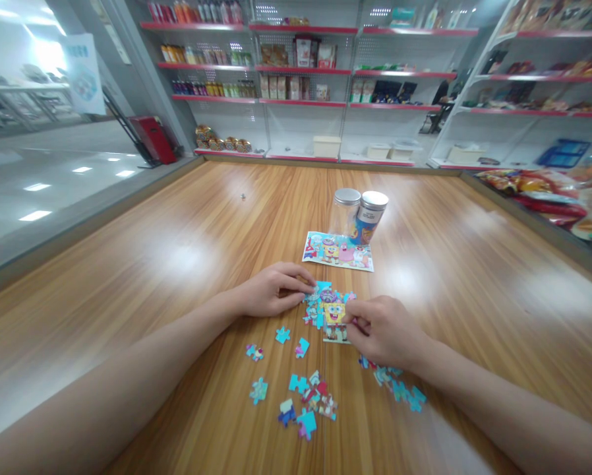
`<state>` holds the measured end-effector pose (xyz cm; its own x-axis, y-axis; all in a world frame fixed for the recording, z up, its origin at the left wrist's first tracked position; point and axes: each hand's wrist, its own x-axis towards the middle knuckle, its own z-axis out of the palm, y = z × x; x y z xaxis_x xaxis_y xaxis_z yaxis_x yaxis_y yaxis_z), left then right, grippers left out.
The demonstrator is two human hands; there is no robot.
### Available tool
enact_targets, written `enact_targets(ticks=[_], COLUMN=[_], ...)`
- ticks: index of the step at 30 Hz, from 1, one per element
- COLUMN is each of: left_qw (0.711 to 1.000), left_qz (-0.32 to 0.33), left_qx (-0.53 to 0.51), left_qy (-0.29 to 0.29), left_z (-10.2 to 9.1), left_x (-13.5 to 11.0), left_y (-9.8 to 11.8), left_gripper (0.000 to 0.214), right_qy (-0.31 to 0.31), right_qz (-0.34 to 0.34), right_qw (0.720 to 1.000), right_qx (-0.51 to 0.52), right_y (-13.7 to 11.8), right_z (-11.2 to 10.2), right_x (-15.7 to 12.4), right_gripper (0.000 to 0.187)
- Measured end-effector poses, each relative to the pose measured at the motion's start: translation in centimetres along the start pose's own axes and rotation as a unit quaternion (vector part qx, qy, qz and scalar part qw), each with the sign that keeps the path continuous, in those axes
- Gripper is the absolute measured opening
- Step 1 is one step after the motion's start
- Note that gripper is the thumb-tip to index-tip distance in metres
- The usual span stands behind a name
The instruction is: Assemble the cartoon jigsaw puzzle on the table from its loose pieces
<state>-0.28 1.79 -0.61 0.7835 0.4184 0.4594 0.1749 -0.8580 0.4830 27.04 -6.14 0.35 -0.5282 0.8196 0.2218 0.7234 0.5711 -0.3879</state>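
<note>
A partly joined jigsaw puzzle (334,313) with a yellow cartoon sponge face lies on the wooden table. My left hand (276,289) rests at its upper left edge, fingers stretched out and touching the pieces there. At the right edge, my right hand (382,330) has its fingers pinched on a jigsaw piece, which they mostly hide. Several loose pieces (298,383) are scattered nearer to me, and more loose pieces (399,390) lie below my right hand, some partly covered by it. Beyond the puzzle is a printed picture sheet (339,253) with the same cartoon figures.
A clear jar (344,214) and a blue-labelled can (370,218), both silver-lidded, stand at the picture sheet's far edge. A tiny object (242,196) lies far left on the table (217,231). Stocked shelves (300,68) rise behind; packaged goods (533,194) lie beyond the right edge.
</note>
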Motion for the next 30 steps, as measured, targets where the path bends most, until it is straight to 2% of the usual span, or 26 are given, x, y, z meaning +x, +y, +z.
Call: enact_targets(ticks=[9,12,15,19,23,30], left_qw=[1.000,1.000,1.000,1.000,1.000,1.000], left_qz=[0.001,-0.004,-0.010,-0.009,-0.016,-0.022], left_qx=[-0.004,-0.003,-0.004,-0.005,0.001,0.003], left_qy=[-0.005,-0.010,-0.013,-0.011,-0.012,-0.020], left_z=[0.2,0.1,0.1,0.2,0.2,0.1], left_x=[-0.1,-0.1,-0.1,-0.1,-0.2,-0.3], left_y=[-0.4,-0.3,-0.3,-0.3,-0.4,-0.5], left_gripper=[0.028,0.028,0.028,0.028,0.028,0.030], right_qy=[-0.031,-0.065,-0.104,-0.231,-0.287,-0.300], right_qz=[0.001,0.019,0.053,0.071,0.067,0.059], right_qw=[0.999,0.997,0.988,0.952,0.933,0.931], right_qx=[-0.013,-0.041,-0.101,-0.187,-0.205,-0.201], right_y=[-0.1,-0.6,-1.4,-1.6,-1.3,-2.6], right_z=[-0.3,-2.1,-4.9,-7.5,-7.5,-7.0], right_x=[0.1,0.4,0.2,-1.1,-2.1,-1.7], right_gripper=[0.010,0.015,0.014,0.017,0.011,0.007])
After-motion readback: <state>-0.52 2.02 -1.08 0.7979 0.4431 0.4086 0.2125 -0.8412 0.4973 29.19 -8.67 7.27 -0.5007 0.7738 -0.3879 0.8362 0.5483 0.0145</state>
